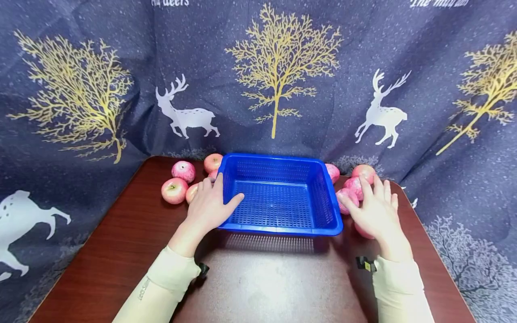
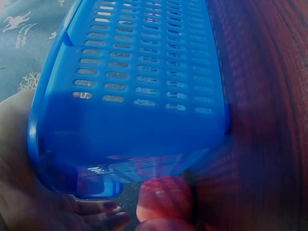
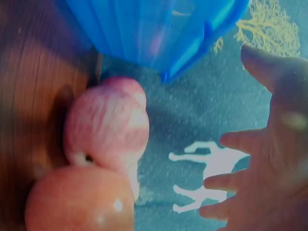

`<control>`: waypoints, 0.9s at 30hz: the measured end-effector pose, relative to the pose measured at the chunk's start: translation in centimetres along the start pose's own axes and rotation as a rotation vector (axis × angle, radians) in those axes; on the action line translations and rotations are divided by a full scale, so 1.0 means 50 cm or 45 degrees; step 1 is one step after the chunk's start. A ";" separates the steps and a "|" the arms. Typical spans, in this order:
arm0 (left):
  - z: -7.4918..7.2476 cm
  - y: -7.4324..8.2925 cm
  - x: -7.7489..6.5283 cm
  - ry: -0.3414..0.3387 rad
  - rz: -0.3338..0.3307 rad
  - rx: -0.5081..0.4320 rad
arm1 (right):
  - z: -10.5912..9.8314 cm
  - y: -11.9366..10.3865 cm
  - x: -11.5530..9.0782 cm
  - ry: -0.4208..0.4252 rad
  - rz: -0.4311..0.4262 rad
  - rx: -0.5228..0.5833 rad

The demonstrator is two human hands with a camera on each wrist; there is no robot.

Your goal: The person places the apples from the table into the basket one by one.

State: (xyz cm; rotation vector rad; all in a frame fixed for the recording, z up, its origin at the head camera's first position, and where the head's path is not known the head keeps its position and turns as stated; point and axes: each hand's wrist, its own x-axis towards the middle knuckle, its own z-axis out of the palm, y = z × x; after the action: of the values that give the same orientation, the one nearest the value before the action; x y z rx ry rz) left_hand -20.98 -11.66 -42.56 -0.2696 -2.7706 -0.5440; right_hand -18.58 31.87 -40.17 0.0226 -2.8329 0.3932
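A blue plastic basket (image 1: 271, 230) with slotted walls and a mesh floor stands upright on the table. My left hand (image 1: 207, 204) is at its left rim, the thumb over the inside and the other fingers outside. In the left wrist view those fingers (image 2: 103, 214) reach loosely past the basket's corner, near an apple (image 2: 165, 198). To the right of the basket, my right hand (image 1: 375, 208) is spread over several red apples (image 1: 347, 200). A gap separates its fingers from the apples (image 3: 108, 125) in the right wrist view. One apple lies partly hidden under that palm.
More apples (image 1: 174, 190) lie left of the basket, some partly behind my left hand. The brown table (image 1: 117, 251) ends at the back against a dark curtain (image 1: 238, 112) printed with white deer and gold trees. A small black device (image 1: 365, 264) sits at the right cuff.
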 end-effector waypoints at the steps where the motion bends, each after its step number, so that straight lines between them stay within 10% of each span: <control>1: 0.000 0.000 -0.001 0.000 -0.005 0.001 | 0.000 0.007 0.001 0.000 0.007 -0.004; 27: 0.005 -0.011 0.010 -0.070 -0.211 -0.200 | 0.003 0.107 -0.006 -0.349 0.154 0.068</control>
State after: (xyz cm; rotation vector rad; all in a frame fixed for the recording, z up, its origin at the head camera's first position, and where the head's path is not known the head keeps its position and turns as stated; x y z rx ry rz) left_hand -21.62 -11.99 -42.80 -0.0902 -2.8236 -0.8085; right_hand -18.59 36.99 -41.79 -0.0914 -3.1027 0.5295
